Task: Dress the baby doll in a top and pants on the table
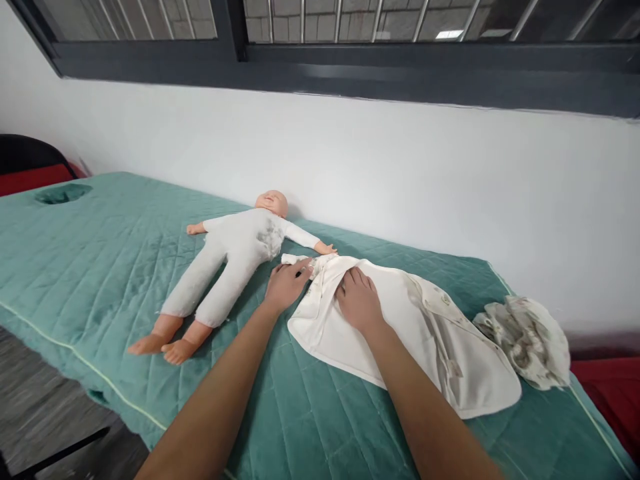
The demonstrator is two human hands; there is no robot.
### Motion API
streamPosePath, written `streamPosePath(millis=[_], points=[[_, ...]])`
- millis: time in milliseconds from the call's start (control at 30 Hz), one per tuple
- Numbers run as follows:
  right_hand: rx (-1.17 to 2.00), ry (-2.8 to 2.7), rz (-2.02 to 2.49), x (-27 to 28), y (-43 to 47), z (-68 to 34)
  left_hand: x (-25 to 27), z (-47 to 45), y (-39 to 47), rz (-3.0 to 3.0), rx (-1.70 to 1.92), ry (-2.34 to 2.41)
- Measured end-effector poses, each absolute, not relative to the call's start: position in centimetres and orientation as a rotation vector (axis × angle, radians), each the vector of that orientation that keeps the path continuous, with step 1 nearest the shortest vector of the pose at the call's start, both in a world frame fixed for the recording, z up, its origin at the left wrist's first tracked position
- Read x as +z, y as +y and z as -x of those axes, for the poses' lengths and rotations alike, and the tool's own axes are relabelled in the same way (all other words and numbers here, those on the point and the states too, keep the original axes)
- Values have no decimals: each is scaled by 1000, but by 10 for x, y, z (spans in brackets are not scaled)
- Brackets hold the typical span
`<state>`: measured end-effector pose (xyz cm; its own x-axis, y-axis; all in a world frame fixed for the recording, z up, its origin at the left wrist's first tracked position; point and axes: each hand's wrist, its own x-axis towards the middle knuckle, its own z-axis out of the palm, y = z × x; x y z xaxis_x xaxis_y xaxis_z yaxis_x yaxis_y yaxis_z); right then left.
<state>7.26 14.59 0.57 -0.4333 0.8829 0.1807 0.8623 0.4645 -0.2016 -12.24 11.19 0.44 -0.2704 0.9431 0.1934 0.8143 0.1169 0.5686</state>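
A white baby garment point(395, 300) with small prints and snaps along its edge lies spread on the green quilted cover. At its left end, beside a short sleeve, my left hand point(289, 285) pinches the cloth between thumb and fingers. My right hand point(359, 299) is closed on a fold of the same garment, fingertips partly hidden by the cloth. Left of my hands, a baby doll point(245, 237) lies on its back, arms spread, with a white cloth body and bare plastic feet. One of its hands touches or nearly touches the garment's upper edge.
A crumpled, printed cloth bundle point(533, 340) sits at the right end of the green quilted cover point(115, 247). A white wall point(400, 173) rises behind, below a dark window frame point(350, 73). The cover has a hole point(63, 193) at far left.
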Motion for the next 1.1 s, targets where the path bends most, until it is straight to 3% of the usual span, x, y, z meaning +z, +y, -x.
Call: streamPosePath(millis=[133, 367, 567, 867, 1100], points=[[153, -2472, 1544, 5, 152, -73, -1, 131, 127, -1589, 1122, 2209], [219, -2367, 1524, 6, 153, -72, -6, 133, 121, -1473, 1073, 2434], [388, -2125, 1505, 8, 156, -76, 4, 119, 97, -1539, 1536, 2361], [655, -1713, 1445, 7, 168, -78, 22, 79, 84, -1627, 779, 2305], [784, -1584, 1368, 6, 172, -75, 23, 74, 86, -1670, 684, 2320]])
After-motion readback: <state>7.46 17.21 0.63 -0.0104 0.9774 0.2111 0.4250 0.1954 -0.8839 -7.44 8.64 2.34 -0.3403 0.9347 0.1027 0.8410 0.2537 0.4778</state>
